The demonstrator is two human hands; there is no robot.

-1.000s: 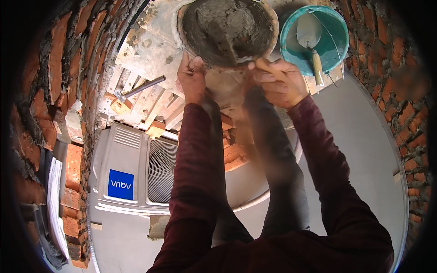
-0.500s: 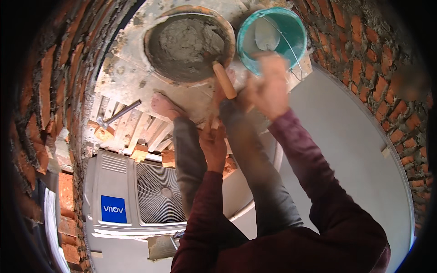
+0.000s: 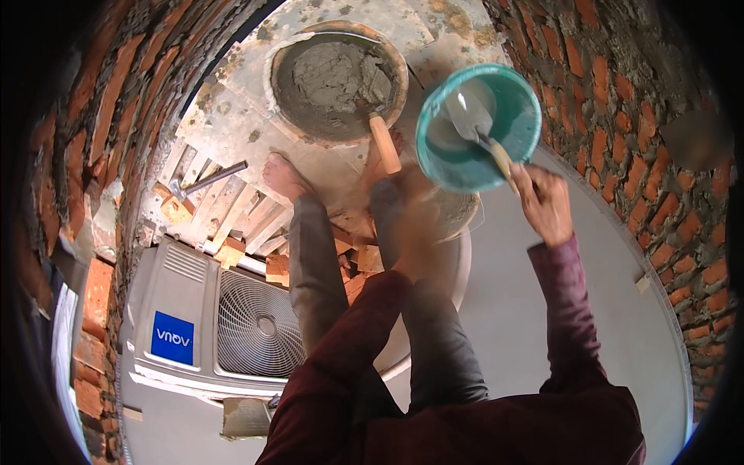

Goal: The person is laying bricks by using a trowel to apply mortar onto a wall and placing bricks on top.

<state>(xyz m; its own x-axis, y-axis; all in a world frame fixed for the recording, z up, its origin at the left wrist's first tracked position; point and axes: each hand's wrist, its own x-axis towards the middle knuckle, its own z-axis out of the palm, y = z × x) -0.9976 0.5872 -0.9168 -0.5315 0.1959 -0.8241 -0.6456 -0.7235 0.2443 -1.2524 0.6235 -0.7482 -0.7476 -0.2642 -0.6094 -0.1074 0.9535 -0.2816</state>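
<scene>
Right hand [image 3: 545, 203] grips the teal bucket [image 3: 477, 128] aloft; blurred left hand [image 3: 415, 232] perhaps empty. A tilt could spill onto the mortar pan [image 3: 339, 81].

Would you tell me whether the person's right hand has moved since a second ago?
Yes. The right hand has left the rim of the mortar pan and swung right to the teal bucket, nearer the brick wall.

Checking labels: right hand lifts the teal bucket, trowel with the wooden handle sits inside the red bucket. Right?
Not quite. The head view shows the wooden-handled trowel resting in the grey mortar pan, not a red bucket; none is visible. The right hand does hold up the teal bucket.
</scene>
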